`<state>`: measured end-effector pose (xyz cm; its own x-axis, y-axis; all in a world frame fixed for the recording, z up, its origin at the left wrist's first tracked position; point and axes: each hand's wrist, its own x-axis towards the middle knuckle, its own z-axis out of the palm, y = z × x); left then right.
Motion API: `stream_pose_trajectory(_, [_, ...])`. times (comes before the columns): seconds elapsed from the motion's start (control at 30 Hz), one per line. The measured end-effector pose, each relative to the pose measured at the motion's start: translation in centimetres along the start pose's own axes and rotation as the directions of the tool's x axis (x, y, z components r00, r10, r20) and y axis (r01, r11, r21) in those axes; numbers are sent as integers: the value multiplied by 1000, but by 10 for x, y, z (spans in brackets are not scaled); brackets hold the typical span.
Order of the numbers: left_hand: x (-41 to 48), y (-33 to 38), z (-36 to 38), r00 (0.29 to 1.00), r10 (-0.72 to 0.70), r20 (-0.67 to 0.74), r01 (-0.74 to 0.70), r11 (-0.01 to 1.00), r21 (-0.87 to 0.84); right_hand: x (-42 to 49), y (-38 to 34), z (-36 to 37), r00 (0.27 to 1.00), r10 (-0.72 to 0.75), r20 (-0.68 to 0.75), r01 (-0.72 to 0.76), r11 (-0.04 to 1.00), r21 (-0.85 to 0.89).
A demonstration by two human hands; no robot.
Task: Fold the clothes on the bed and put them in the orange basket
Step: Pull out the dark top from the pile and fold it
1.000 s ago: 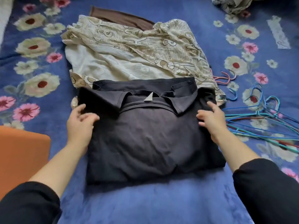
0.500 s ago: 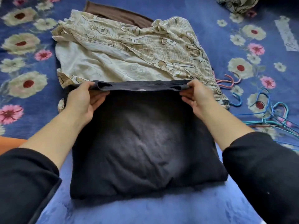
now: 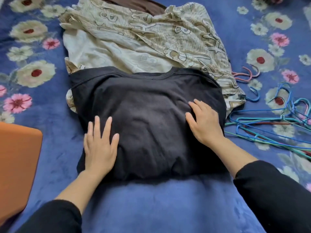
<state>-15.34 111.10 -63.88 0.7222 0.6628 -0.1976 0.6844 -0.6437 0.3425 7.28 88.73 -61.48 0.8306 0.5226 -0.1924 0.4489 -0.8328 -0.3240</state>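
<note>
- Head view: a folded black cotton shirt (image 3: 151, 125) lies on the blue flower-patterned bed cover (image 3: 151, 207), straight ahead of the person. Its far edge overlaps a crumpled beige letter-print garment (image 3: 143, 39).
- The left hand (image 3: 100, 148) rests flat on the shirt's near-left part, its fingers (image 3: 97, 125) straight and slightly spread, pinching nothing.
- The right hand (image 3: 204, 125) presses on the right side, its fingers (image 3: 196, 105) loosely spread and a little bent over the cloth.
- The orange fabric basket (image 3: 18, 165) stands at the left edge, apart from the shirt and nearer the left hand. The bundle looks a little wider left to right than near to far, so it would travel sideways to the left.
- A dark brown garment (image 3: 134, 2) peeks out beyond the beige one, and thin coloured wire hangers (image 3: 269, 132) lie to the right.
- Half a second ago both hands pinched the shirt's far edge, raised. Now that edge is laid down and the palms smooth it. The collar, face up a second ago, no longer shows.
</note>
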Motion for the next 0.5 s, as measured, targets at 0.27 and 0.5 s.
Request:
stream_pose_trajectory(0.27, [-105,-21,-12,810,-585,51,497,637,-590,-120,72,-12,748,663,-27,-574,667,476])
stream_pose_trajectory(0.5, [-99,-28,-26,713,-479,513,616,77,-784,-139,54,-23,607,496,621,-670,-100,735])
